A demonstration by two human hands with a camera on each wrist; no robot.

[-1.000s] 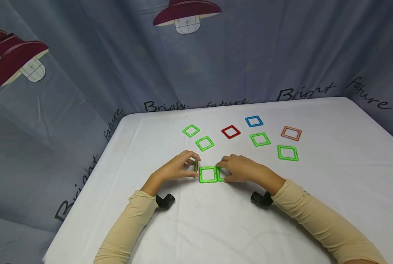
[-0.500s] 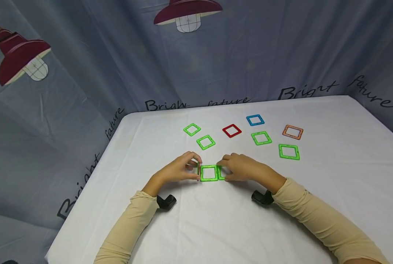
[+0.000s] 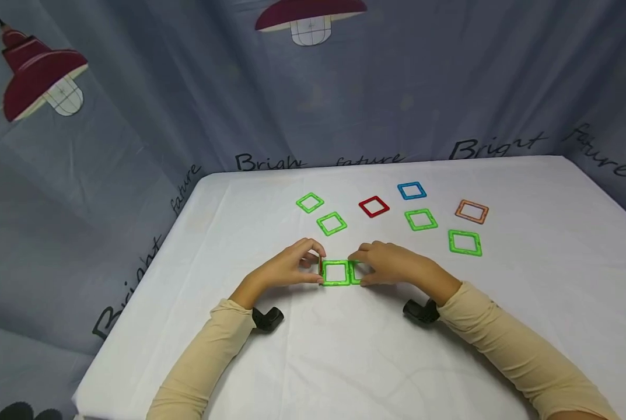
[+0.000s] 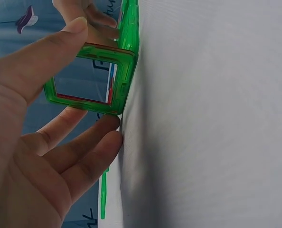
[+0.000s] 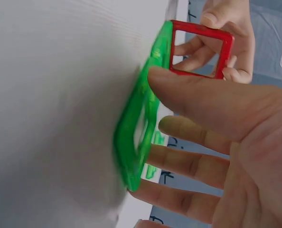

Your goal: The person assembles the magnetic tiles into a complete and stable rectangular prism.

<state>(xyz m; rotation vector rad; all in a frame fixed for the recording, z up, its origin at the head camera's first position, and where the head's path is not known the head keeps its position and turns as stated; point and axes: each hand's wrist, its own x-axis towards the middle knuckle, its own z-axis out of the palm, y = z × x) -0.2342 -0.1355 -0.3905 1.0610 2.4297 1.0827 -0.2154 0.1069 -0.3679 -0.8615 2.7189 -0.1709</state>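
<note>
My left hand [image 3: 294,265] pinches a pair of square magnetic tiles on edge between thumb and fingers. Its outer side is a green tile [image 4: 124,80]; the right wrist view shows a red tile [image 5: 202,29] facing the other way. They stand upright at the left edge of a flat green tile [image 3: 336,283]. Edge to edge with that one, on its right, lies a second flat green tile [image 3: 353,273]. My right hand [image 3: 391,263] holds this second tile, thumb at the near edge and fingertips at the far edge, partly hiding it.
Beyond the hands, several square tiles lie loose on the white table [image 3: 323,350]: green tiles [image 3: 465,252], a red tile [image 3: 374,214], a blue tile [image 3: 412,197] and an orange tile [image 3: 472,219]. A grey printed curtain [image 3: 397,87] hangs behind the table.
My left hand has moved slightly right, bringing the upright red and green tiles from a small gap up against the left flat green tile. My right hand keeps its hold.
</note>
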